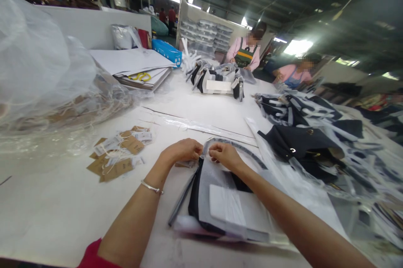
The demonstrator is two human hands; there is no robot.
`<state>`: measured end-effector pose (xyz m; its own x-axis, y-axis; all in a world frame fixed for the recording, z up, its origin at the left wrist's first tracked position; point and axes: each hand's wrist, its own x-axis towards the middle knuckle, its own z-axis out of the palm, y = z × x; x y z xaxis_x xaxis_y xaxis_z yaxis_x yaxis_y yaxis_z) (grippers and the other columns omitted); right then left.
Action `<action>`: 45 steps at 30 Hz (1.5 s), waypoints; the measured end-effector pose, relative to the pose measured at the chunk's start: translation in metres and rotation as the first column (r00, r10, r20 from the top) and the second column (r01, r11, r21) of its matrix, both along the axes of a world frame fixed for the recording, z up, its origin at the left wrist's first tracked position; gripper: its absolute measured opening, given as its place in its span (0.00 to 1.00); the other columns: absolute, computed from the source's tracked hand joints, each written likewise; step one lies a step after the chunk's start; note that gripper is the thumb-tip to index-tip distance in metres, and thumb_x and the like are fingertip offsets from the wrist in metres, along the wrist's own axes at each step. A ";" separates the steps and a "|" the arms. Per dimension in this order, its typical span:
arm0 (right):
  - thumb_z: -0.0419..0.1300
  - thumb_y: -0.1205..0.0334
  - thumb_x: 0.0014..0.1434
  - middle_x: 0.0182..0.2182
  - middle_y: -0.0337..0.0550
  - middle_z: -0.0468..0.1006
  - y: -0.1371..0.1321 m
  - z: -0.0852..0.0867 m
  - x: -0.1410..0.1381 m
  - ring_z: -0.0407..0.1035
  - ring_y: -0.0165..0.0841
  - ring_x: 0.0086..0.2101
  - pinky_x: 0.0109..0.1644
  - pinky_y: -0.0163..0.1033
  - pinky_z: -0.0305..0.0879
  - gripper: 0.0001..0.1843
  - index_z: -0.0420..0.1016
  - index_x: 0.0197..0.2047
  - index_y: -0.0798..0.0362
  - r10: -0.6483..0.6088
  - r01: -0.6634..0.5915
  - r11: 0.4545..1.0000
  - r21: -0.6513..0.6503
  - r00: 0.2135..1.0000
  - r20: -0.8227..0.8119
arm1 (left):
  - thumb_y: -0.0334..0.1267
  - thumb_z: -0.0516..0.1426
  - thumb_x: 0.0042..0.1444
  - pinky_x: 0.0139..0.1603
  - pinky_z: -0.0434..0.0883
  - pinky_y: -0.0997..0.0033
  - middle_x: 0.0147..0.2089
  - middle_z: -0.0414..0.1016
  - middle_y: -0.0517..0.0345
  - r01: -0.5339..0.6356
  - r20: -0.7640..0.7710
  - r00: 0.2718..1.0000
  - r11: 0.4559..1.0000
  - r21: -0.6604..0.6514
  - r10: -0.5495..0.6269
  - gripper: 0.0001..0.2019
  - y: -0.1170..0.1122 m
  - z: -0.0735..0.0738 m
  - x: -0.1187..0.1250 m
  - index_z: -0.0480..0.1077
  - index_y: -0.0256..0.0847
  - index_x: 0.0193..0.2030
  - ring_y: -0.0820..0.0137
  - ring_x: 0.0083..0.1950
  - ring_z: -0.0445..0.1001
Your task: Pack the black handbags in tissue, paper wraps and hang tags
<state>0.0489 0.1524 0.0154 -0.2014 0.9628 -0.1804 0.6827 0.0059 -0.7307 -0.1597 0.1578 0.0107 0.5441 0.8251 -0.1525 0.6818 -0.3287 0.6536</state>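
A black handbag (pixel 197 201) lies on the white table in front of me, partly wrapped in pale sheet and clear film. Its wrapped curved handle (pixel 248 150) arches behind my right wrist. At the bag's upper left corner, by the strap end, my left hand (pixel 185 150) is closed in a pinch. A brown hang tag (pixel 186 164) shows just under its fingers. Close beside it, my right hand (pixel 225 155) has its fingers curled together near the handle's base. Whatever either pinch holds is too small to make out. Several brown tags with white strings (pixel 118 167) lie in a pile to the left.
Clear plastic bags (pixel 47 66) heap up at the left. Cardboard sheets (pixel 132 60) carry yellow-handled scissors (pixel 140 76) near a blue box (pixel 166 52). Wrapped bags (pixel 217 79) stand farther back; more black bags (pixel 299 142) crowd the right. Two co-workers (pixel 245 52) are beyond.
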 end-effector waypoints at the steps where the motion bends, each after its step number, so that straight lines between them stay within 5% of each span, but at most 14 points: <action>1: 0.60 0.63 0.53 0.27 0.39 0.79 0.003 0.006 0.005 0.74 0.34 0.30 0.37 0.37 0.67 0.03 0.76 0.32 0.51 0.006 -0.009 0.999 0.048 0.998 0.070 | 0.31 0.53 0.41 0.26 0.55 0.73 0.22 0.65 0.66 0.000 -0.027 1.000 1.000 -0.005 0.000 0.05 -0.001 0.002 -0.002 0.69 0.41 0.25 0.72 0.26 0.61; 7: 0.60 0.64 0.56 0.46 0.50 0.79 0.033 0.034 0.069 0.72 0.43 0.48 0.54 0.45 0.62 0.14 0.77 0.46 0.52 -0.077 -0.027 0.976 0.216 0.885 0.460 | 0.31 0.54 0.40 0.27 0.54 0.71 0.23 0.67 0.65 -0.004 -0.093 0.996 1.000 0.007 0.004 0.05 -0.006 0.012 -0.005 0.69 0.43 0.26 0.71 0.26 0.63; 11: 0.61 0.64 0.56 0.52 0.56 0.76 0.041 0.025 0.108 0.70 0.44 0.52 0.57 0.45 0.61 0.20 0.74 0.53 0.57 -0.014 -0.090 0.985 0.145 0.804 0.594 | 0.32 0.54 0.40 0.29 0.55 0.72 0.23 0.68 0.64 -0.003 -0.088 0.996 1.000 -0.001 0.003 0.04 -0.007 0.010 0.001 0.69 0.43 0.25 0.70 0.27 0.63; 18: 0.64 0.63 0.52 0.54 0.51 0.75 0.038 0.008 0.138 0.70 0.41 0.52 0.53 0.39 0.62 0.31 0.70 0.60 0.53 0.057 -0.082 0.997 0.008 0.754 0.654 | 0.30 0.53 0.42 0.28 0.55 0.73 0.23 0.67 0.64 0.048 -0.095 0.994 0.998 -0.034 -0.051 0.05 -0.025 0.008 -0.005 0.69 0.43 0.25 0.71 0.26 0.63; 24: 0.67 0.59 0.46 0.36 0.47 0.81 0.042 0.022 0.158 0.74 0.41 0.39 0.35 0.36 0.61 0.16 0.80 0.40 0.53 0.041 0.018 0.997 -0.077 0.718 0.695 | 0.39 0.55 0.52 0.37 0.65 0.74 0.35 0.76 0.62 0.017 -0.016 1.000 0.990 -0.142 -0.019 0.07 -0.025 0.025 -0.023 0.73 0.43 0.36 0.67 0.37 0.73; 30: 0.62 0.64 0.49 0.35 0.48 0.81 0.031 0.021 0.150 0.73 0.39 0.38 0.35 0.35 0.59 0.09 0.79 0.35 0.53 0.056 -0.043 0.998 -0.036 0.688 0.724 | 0.45 0.54 0.61 0.57 0.66 0.64 0.59 0.70 0.48 -0.122 -0.166 0.971 0.954 0.275 0.172 0.21 0.014 0.032 0.043 0.63 0.42 0.59 0.60 0.58 0.69; 33: 0.60 0.67 0.51 0.39 0.55 0.81 0.029 0.017 0.152 0.73 0.41 0.42 0.39 0.37 0.61 0.11 0.80 0.38 0.57 0.018 -0.031 1.000 0.003 0.665 0.747 | 0.35 0.53 0.61 0.56 0.66 0.59 0.56 0.70 0.45 -0.110 -0.249 0.950 0.947 0.302 0.190 0.16 0.023 0.019 0.077 0.65 0.40 0.56 0.56 0.59 0.68; 36: 0.58 0.69 0.53 0.40 0.59 0.80 0.029 0.012 0.161 0.74 0.43 0.43 0.40 0.38 0.61 0.11 0.79 0.39 0.58 -0.021 0.008 1.000 0.022 0.659 0.752 | 0.27 0.48 0.61 0.51 0.69 0.58 0.51 0.72 0.43 -0.129 -0.337 0.913 0.945 0.300 0.231 0.14 0.021 0.005 0.083 0.68 0.39 0.50 0.57 0.54 0.72; 45: 0.58 0.69 0.53 0.30 0.54 0.79 0.040 -0.004 0.178 0.73 0.41 0.34 0.33 0.37 0.56 0.05 0.71 0.27 0.54 0.028 -0.007 0.999 -0.032 0.704 0.709 | 0.40 0.55 0.62 0.51 0.70 0.57 0.48 0.75 0.42 -0.270 -0.465 0.819 0.941 0.205 0.336 0.13 -0.010 0.007 0.053 0.69 0.37 0.51 0.58 0.51 0.75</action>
